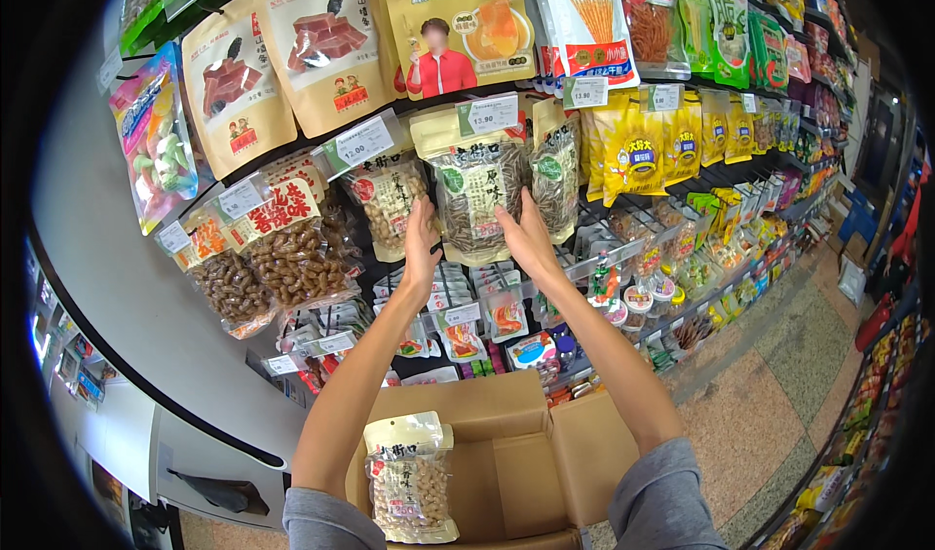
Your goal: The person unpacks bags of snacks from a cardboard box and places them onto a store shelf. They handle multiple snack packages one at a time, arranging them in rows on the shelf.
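A clear-fronted bag of sunflower seeds (475,214) hangs on the shelf rack in front of me. My left hand (421,239) is between it and a hanging bag of peanuts (383,203), fingers pointing up along their edges. My right hand (527,232) has its thumb on the front of the sunflower seed bag and its fingers at its right edge, beside another seed bag (556,177). Whether the left hand grips a bag is unclear. Below my arms, another bag of peanuts (409,477) lies in an open cardboard box (529,477).
Price tag holders (488,115) jut out above the bags. Large snack pouches (329,46) hang higher up, yellow bags (632,148) to the right. Lower racks hold small packets (462,342). A white panel (146,279) stands at left; tiled floor (767,360) lies at right.
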A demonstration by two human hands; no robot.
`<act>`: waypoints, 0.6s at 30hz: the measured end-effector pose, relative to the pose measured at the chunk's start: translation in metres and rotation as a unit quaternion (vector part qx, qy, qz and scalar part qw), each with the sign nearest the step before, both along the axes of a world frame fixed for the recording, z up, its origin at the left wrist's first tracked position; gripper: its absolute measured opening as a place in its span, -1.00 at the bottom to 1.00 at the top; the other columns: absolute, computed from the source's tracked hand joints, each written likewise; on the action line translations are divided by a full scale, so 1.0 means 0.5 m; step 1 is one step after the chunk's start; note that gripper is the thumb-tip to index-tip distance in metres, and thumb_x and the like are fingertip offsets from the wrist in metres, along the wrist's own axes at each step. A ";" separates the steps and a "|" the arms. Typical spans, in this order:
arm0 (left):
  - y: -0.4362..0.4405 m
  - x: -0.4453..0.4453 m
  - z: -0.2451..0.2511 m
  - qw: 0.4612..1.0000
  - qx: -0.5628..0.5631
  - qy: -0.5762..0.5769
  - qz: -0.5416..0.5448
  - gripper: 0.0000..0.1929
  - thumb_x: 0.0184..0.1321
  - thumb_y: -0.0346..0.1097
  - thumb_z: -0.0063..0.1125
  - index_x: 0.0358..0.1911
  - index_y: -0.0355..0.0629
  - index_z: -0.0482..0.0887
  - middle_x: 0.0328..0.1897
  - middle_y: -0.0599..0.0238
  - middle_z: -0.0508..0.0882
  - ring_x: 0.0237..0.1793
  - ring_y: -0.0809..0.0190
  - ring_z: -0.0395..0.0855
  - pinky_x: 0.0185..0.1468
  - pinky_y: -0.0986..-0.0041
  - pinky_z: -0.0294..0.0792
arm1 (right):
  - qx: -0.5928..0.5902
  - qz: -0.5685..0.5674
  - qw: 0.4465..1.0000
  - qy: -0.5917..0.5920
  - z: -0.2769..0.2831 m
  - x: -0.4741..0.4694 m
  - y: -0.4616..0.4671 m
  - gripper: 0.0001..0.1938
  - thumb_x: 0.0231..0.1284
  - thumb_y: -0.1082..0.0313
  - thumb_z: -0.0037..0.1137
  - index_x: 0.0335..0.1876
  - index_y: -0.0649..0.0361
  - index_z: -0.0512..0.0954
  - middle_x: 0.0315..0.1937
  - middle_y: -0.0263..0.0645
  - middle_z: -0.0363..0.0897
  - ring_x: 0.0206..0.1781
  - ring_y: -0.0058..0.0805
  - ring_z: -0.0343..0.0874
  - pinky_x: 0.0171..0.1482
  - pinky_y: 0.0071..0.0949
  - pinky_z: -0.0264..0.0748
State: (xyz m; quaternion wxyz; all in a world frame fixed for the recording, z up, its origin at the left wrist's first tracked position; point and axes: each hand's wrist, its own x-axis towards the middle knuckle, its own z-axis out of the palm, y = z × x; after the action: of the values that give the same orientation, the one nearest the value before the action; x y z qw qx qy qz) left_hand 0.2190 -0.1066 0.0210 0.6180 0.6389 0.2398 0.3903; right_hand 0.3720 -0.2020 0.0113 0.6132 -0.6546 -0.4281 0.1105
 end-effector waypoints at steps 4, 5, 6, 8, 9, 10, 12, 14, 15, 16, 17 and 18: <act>-0.005 0.005 -0.001 1.000 -0.001 0.005 -0.003 -0.02 0.25 0.56 -0.44 0.59 0.04 -0.16 0.68 0.10 -0.20 0.60 -0.31 -0.29 0.52 -0.25 -0.32 | -0.007 -0.017 1.000 -0.017 -0.008 0.001 0.008 -0.14 0.35 -0.06 0.02 0.54 0.42 -0.03 0.54 0.17 0.00 0.60 -0.04 -0.02 0.55 -0.24 -0.06; -0.005 0.007 -0.003 1.000 -0.002 0.005 -0.009 -0.02 0.25 0.56 -0.45 0.59 0.05 -0.16 0.68 0.11 -0.20 0.60 -0.32 -0.29 0.52 -0.25 -0.32 | 0.001 -0.016 1.000 -0.019 -0.011 0.003 0.009 -0.14 0.35 -0.05 0.02 0.54 0.42 -0.02 0.53 0.17 0.01 0.59 -0.03 -0.01 0.55 -0.24 -0.06; -0.003 0.007 -0.003 1.000 -0.002 0.004 -0.013 -0.02 0.25 0.56 -0.45 0.59 0.05 -0.16 0.68 0.12 -0.19 0.60 -0.32 -0.28 0.52 -0.25 -0.31 | 0.009 -0.014 1.000 -0.023 -0.012 0.003 0.011 -0.14 0.35 -0.05 0.03 0.54 0.42 -0.02 0.53 0.18 0.01 0.59 -0.03 0.00 0.55 -0.24 -0.05; -0.002 0.007 -0.004 1.000 -0.001 0.002 -0.019 -0.03 0.26 0.56 -0.44 0.59 0.06 -0.15 0.68 0.13 -0.19 0.59 -0.34 -0.28 0.52 -0.26 -0.31 | 0.019 -0.013 0.999 -0.029 -0.015 0.003 0.013 -0.14 0.34 -0.03 0.05 0.54 0.41 -0.01 0.51 0.19 0.04 0.57 -0.01 0.04 0.54 -0.23 -0.03; -0.004 0.009 0.000 1.000 0.001 0.002 -0.022 -0.03 0.26 0.55 -0.44 0.59 0.06 -0.14 0.68 0.13 -0.18 0.59 -0.34 -0.28 0.52 -0.26 -0.31 | 0.021 -0.028 0.999 -0.040 -0.018 0.005 0.017 -0.14 0.34 -0.03 0.05 0.53 0.42 -0.01 0.51 0.19 0.05 0.57 -0.01 0.04 0.54 -0.23 -0.03; -0.005 0.011 0.002 1.000 0.003 0.001 -0.026 -0.04 0.26 0.55 -0.43 0.59 0.07 -0.14 0.68 0.13 -0.18 0.59 -0.35 -0.29 0.51 -0.26 -0.31 | 0.022 -0.043 0.998 -0.051 -0.021 0.007 0.022 -0.14 0.34 -0.03 0.05 0.53 0.42 -0.01 0.51 0.19 0.05 0.57 -0.01 0.05 0.53 -0.23 -0.03; -0.007 0.014 0.003 1.000 -0.002 -0.005 -0.027 -0.05 0.26 0.54 -0.42 0.58 0.08 -0.13 0.68 0.13 -0.18 0.59 -0.34 -0.29 0.51 -0.27 -0.31 | 0.029 -0.059 0.996 -0.052 -0.022 0.007 0.027 -0.14 0.34 -0.02 0.06 0.53 0.43 0.00 0.50 0.20 0.06 0.56 0.00 0.05 0.53 -0.23 -0.02; -0.005 0.014 0.002 1.000 -0.004 -0.010 -0.027 -0.05 0.27 0.53 -0.41 0.58 0.08 -0.12 0.68 0.12 -0.18 0.59 -0.34 -0.31 0.51 -0.27 -0.30 | 0.039 -0.062 0.997 -0.033 -0.018 0.003 0.030 -0.14 0.34 -0.03 0.06 0.53 0.44 0.00 0.50 0.21 0.07 0.56 0.01 0.06 0.53 -0.24 -0.01; -0.004 0.015 0.001 1.000 -0.004 -0.012 -0.028 -0.05 0.27 0.53 -0.40 0.58 0.08 -0.12 0.68 0.11 -0.18 0.59 -0.34 -0.32 0.51 -0.27 -0.30 | 0.039 -0.056 0.997 -0.025 -0.018 0.007 0.033 -0.14 0.35 -0.03 0.06 0.53 0.44 0.00 0.50 0.21 0.07 0.56 0.00 0.06 0.52 -0.25 0.00; -0.004 0.016 0.001 0.999 -0.004 -0.014 -0.029 -0.06 0.27 0.53 -0.39 0.58 0.08 -0.12 0.68 0.10 -0.18 0.59 -0.34 -0.32 0.51 -0.28 -0.30 | 0.040 -0.049 0.998 -0.017 -0.017 0.012 0.036 -0.14 0.35 -0.03 0.07 0.52 0.45 0.01 0.50 0.21 0.08 0.55 0.00 0.07 0.52 -0.26 0.00; -0.004 0.017 0.001 0.999 -0.004 -0.017 -0.030 -0.06 0.27 0.53 -0.38 0.58 0.08 -0.12 0.68 0.09 -0.19 0.59 -0.34 -0.33 0.51 -0.28 -0.30 | 0.041 -0.043 0.998 -0.009 -0.017 0.015 0.038 -0.14 0.35 -0.03 0.07 0.52 0.46 0.01 0.49 0.21 0.08 0.55 0.00 0.08 0.52 -0.27 0.01; -0.007 0.019 0.003 0.999 -0.004 -0.019 -0.031 -0.06 0.27 0.52 -0.37 0.58 0.08 -0.12 0.68 0.09 -0.19 0.59 -0.34 -0.34 0.51 -0.28 -0.30 | 0.042 -0.037 0.998 -0.008 -0.019 0.018 0.039 -0.14 0.35 -0.03 0.07 0.52 0.46 0.01 0.49 0.20 0.08 0.55 -0.01 0.09 0.51 -0.28 0.01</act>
State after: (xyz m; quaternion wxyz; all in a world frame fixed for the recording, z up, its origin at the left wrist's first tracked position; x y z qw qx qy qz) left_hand 0.2286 -0.1102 0.0224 0.6372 0.6356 0.2097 0.3821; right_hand 0.3808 -0.1828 0.0020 0.6401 -0.6449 -0.4127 0.0639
